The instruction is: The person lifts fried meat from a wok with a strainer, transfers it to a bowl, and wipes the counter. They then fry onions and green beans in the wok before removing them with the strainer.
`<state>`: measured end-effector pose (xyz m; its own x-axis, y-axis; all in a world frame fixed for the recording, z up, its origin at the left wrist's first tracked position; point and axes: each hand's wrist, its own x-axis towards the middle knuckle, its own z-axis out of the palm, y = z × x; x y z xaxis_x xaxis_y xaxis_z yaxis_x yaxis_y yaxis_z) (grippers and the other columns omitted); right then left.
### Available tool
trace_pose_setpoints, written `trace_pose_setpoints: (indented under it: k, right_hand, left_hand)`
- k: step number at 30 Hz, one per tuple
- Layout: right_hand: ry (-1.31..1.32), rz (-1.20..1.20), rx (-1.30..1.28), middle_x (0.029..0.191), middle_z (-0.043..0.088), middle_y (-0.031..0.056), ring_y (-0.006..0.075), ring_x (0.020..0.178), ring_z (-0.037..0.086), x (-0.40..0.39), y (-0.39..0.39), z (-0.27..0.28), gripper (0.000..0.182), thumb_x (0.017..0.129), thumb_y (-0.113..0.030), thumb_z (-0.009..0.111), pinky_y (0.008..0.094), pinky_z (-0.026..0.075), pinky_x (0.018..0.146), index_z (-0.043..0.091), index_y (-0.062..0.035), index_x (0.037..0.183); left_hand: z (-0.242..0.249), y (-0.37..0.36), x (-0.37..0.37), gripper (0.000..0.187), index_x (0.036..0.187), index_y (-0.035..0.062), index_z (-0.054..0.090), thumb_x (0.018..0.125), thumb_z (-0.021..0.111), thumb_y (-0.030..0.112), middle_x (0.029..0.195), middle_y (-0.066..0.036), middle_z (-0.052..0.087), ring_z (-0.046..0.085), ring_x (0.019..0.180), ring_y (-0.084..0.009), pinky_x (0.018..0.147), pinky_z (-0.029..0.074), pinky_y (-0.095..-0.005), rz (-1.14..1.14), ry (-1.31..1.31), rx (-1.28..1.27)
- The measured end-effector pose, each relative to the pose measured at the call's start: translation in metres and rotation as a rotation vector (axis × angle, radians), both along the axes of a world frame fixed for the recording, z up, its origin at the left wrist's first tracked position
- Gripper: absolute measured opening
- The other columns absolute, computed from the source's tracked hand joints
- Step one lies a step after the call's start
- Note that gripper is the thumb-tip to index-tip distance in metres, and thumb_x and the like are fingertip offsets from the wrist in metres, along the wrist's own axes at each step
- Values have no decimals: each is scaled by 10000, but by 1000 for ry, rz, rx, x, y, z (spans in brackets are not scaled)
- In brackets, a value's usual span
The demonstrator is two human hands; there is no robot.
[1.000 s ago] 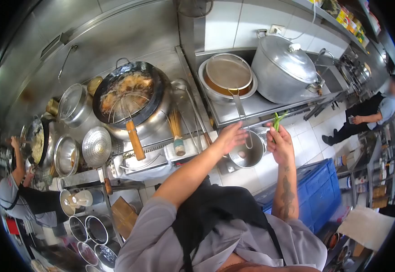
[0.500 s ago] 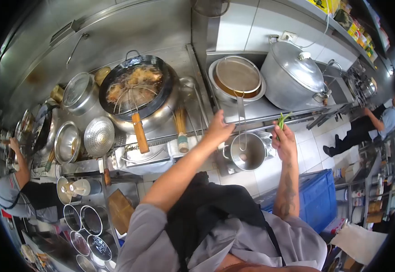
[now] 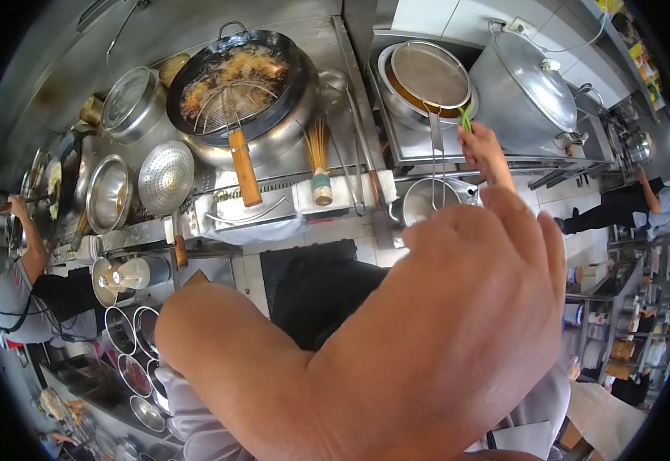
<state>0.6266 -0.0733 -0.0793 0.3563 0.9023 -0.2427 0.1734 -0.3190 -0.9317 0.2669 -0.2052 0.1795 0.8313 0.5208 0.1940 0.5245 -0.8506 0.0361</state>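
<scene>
My left hand point(image 3: 488, 269) is raised very close to the camera, its back turned to me. Its fingers point off to the upper right, apart, with nothing visible in them, and the forearm covers much of the lower view. Beyond it, my right hand point(image 3: 485, 150) pinches some thin green stalks point(image 3: 465, 119) by the front rim of a metal bowl point(image 3: 390, 88) of brown liquid. A round fine-mesh strainer point(image 3: 431, 73) rests across that bowl, its long handle hanging toward me. Below stands a metal pot point(image 3: 419, 201), partly hidden by my left hand.
On the left, food fries in a black wok point(image 3: 292, 84) with a wooden-handled wire skimmer point(image 3: 244, 165) across it. A bamboo brush point(image 3: 319, 165) and a perforated ladle point(image 3: 166, 175) lie along the front edge. A large lidded pot point(image 3: 504, 100) stands right. Co-workers point(image 3: 19, 292) are at both sides.
My left hand has come up from beside the strainer's handle to close before the camera. My right hand has moved the green stalks forward to the bowl's rim. The view has shifted slightly.
</scene>
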Motion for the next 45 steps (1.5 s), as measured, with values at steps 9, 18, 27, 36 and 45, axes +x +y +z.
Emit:
trace_pose_setpoints:
  k: [9,18,27,36,45]
  right_hand:
    - [-179,-54,164,643,530,34,121,476,465,81,193,-22,264,890,-261,592,269,380,451,567,-31,764]
    - [-10,-200,175,801,606,40,125,671,585,9,-11,-55,269,887,-283,615,260,474,580,580,-45,1007]
    - [861,-68,119,678,483,0,91,489,435,-58,-52,-37,242,935,-186,549,222,336,395,486,-87,1146]
    - [689,214,35,671,461,-17,78,443,400,-122,-1,18,269,936,-177,538,219,312,378,484,-67,1176]
    - [757,738,-242,687,468,-22,56,481,396,-244,188,-7,174,943,-153,537,203,310,388,546,-23,1058]
  left_hand:
    - [-18,11,0,303,1116,-10,556,826,549,77,979,-132,621,639,773,-269,583,540,-372,127,-240,47]
    - [-162,79,-130,460,1329,6,440,917,556,176,1219,-157,543,579,900,-207,734,485,-290,713,-601,-361]
    - [-337,154,-176,605,1321,46,367,880,580,402,1180,-196,536,582,1004,-274,768,521,-389,751,-1635,-1485]
    - [-340,185,-118,221,1135,42,407,921,413,92,906,-109,564,550,701,-197,568,515,-348,565,-1859,-1619]
    - [-314,168,-102,250,1196,15,384,955,369,80,977,-152,573,610,772,-238,652,549,-365,641,-1855,-1615]
